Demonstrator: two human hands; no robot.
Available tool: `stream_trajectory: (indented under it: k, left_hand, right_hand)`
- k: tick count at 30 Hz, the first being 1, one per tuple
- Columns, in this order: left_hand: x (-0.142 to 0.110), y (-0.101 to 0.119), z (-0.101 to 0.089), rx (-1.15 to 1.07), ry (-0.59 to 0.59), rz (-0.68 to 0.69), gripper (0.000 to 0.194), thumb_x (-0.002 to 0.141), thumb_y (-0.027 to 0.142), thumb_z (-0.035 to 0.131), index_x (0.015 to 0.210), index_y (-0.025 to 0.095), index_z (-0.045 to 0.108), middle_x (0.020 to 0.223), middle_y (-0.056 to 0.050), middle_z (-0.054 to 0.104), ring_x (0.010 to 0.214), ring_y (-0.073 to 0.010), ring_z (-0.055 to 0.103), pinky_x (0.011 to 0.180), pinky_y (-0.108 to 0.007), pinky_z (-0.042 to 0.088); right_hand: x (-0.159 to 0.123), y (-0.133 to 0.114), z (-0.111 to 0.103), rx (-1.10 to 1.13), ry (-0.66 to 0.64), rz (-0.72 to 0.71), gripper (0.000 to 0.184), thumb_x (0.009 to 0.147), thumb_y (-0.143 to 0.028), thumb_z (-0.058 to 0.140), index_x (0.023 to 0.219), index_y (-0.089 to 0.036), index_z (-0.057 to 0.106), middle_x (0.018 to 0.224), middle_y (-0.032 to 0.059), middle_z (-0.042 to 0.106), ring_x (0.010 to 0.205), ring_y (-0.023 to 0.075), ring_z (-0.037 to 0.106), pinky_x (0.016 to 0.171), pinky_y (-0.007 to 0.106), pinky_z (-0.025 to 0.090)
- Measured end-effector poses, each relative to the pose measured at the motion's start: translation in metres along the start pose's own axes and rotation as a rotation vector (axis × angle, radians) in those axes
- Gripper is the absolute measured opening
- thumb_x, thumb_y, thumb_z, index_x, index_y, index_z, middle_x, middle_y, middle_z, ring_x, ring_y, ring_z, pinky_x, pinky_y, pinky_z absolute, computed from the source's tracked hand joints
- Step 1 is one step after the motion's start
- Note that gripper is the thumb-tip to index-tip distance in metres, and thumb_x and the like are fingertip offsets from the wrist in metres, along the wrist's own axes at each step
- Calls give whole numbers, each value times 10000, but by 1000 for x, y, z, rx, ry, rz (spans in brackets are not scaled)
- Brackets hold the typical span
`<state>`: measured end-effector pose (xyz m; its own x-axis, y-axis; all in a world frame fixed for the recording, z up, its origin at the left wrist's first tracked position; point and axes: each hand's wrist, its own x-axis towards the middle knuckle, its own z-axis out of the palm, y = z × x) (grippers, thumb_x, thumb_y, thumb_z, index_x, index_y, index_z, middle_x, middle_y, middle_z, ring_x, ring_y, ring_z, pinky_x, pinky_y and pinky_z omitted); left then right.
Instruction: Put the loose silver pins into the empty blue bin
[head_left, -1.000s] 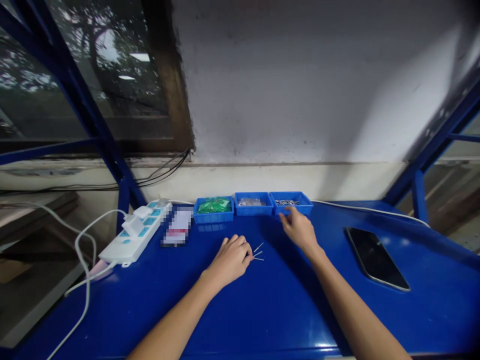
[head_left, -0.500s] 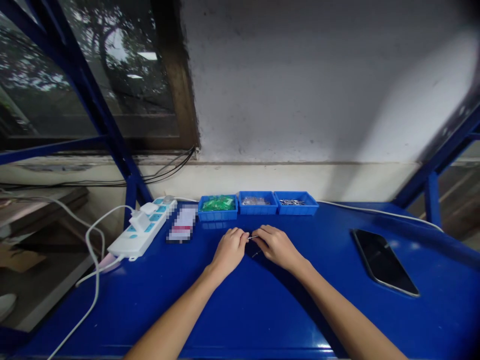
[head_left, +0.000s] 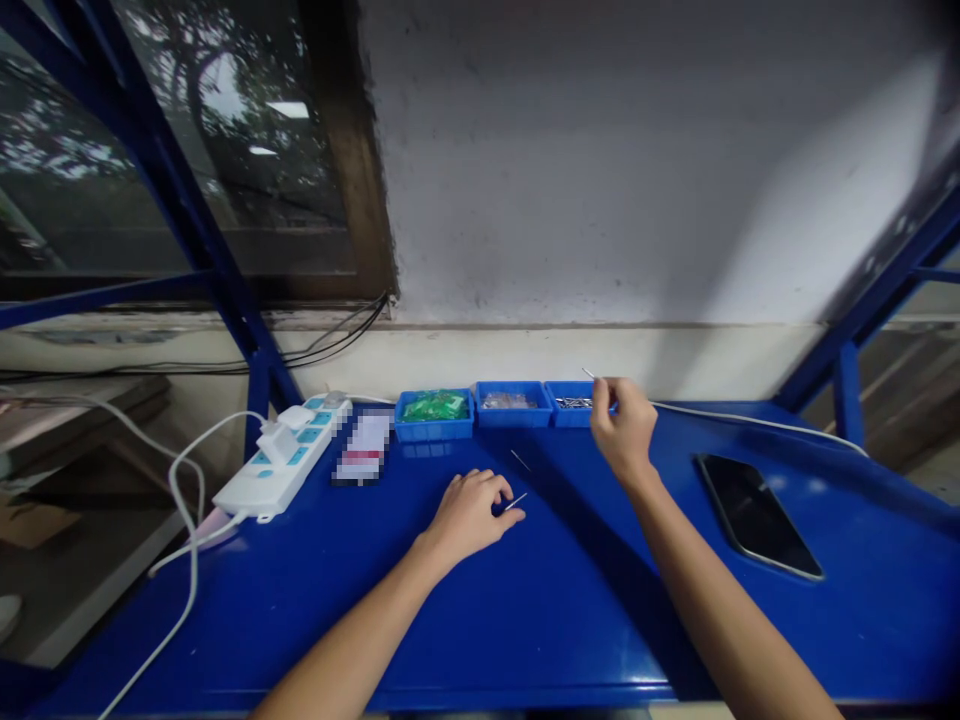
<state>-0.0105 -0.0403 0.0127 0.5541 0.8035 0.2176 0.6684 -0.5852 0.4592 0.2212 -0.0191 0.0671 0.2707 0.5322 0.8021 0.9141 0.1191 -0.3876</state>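
My right hand (head_left: pixel 624 415) is raised in front of the right-hand blue bin (head_left: pixel 581 418), its fingers pinched on a thin silvery metal pin (head_left: pixel 589 374) that sticks out to the upper left. Low over the blue table, my left hand (head_left: pixel 471 510) has its thumb and forefinger apart. Between these fingertips is another thin metal pin (head_left: pixel 516 501), which looks to lie on the tabletop. A further thin, shiny sliver (head_left: pixel 520 460) shows a little farther back on the table. The right-hand bin holds several metal pins, partly hidden by my right hand.
Left of that bin stand a blue bin (head_left: pixel 514 418) with clear small parts and a blue bin (head_left: pixel 433 430) with green packets. A blurred-out phone-like object (head_left: pixel 364 447), a white power strip (head_left: pixel 281 460) with cables, and a black phone (head_left: pixel 759 515) also lie on the table (head_left: pixel 540 610).
My hands have moved apart. My right hand rose to the right and back, carrying a pin. My left hand shifted slightly nearer and its fingers opened.
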Motion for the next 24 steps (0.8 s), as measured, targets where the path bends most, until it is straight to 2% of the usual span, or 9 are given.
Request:
stream_trajectory:
  k: [2, 4, 6, 8, 10, 13, 17, 21, 24]
  left_hand:
    - [-2, 1, 2, 43, -19, 14, 113, 769, 344, 600, 791, 233, 611, 831, -15, 619, 846, -210, 542, 755, -341, 372]
    - [-2, 1, 3, 73, -14, 14, 86, 814, 273, 539, 775, 223, 598, 852, -23, 613, 873, -212, 529, 765, -350, 372]
    - [-1, 0, 4, 88, 3, 0, 151, 857, 254, 469, 771, 209, 585, 860, -33, 610, 879, -210, 523, 764, -347, 377]
    - [2, -3, 4, 94, 30, -24, 216, 894, 268, 399, 796, 196, 577, 868, -44, 611, 868, -202, 527, 769, -336, 386]
    - [5, -6, 3, 105, 68, -57, 268, 917, 276, 339, 811, 183, 567, 872, -54, 614, 859, -193, 538, 789, -324, 392]
    - [9, -11, 1, 122, 113, -134, 304, 926, 277, 304, 785, 177, 555, 860, -61, 625, 864, -192, 563, 789, -307, 399]
    - [10, -15, -3, 61, 124, -216, 362, 936, 323, 277, 738, 189, 549, 814, -41, 642, 794, -180, 604, 702, -277, 411]
    - [11, -16, -3, -65, 145, -174, 383, 941, 358, 259, 758, 193, 552, 770, -26, 637, 750, -170, 611, 684, -272, 429]
    - [18, -14, 3, -158, 236, -87, 287, 934, 268, 279, 982, 194, 552, 945, -45, 617, 922, -163, 589, 811, -268, 433]
  right_hand:
    - [5, 10, 4, -143, -142, 132, 310, 865, -406, 419, 960, -156, 576, 747, 62, 611, 668, 175, 559, 612, 274, 374]
    - [-4, 13, 9, -185, -337, 169, 349, 845, -430, 448, 1025, -155, 566, 784, 72, 626, 677, 190, 575, 596, 277, 373]
    - [-24, 9, 13, -79, -483, 94, 332, 870, -414, 406, 1007, -163, 574, 777, 66, 629, 669, 186, 581, 591, 275, 382]
    - [-46, -2, 16, 138, -616, -96, 314, 899, -381, 356, 987, -177, 577, 779, 52, 632, 681, 168, 588, 614, 266, 401]
    - [-63, -18, 18, 235, -686, -217, 262, 887, -370, 401, 984, -199, 575, 816, 31, 631, 721, 149, 588, 649, 247, 411]
    - [-73, -37, 19, 268, -721, -328, 169, 856, -322, 476, 930, -203, 571, 807, 16, 612, 731, 136, 560, 661, 232, 398]
    - [-74, -44, 19, 240, -700, -429, 151, 881, -252, 433, 852, -186, 566, 777, 28, 584, 722, 144, 520, 648, 249, 360]
    - [-71, -41, 13, 202, -638, -504, 213, 902, -267, 401, 813, -189, 577, 746, 30, 560, 696, 144, 490, 649, 262, 339]
    - [-56, -33, 6, 190, -552, -492, 237, 906, -262, 380, 787, -173, 564, 737, 41, 545, 707, 146, 486, 665, 262, 349]
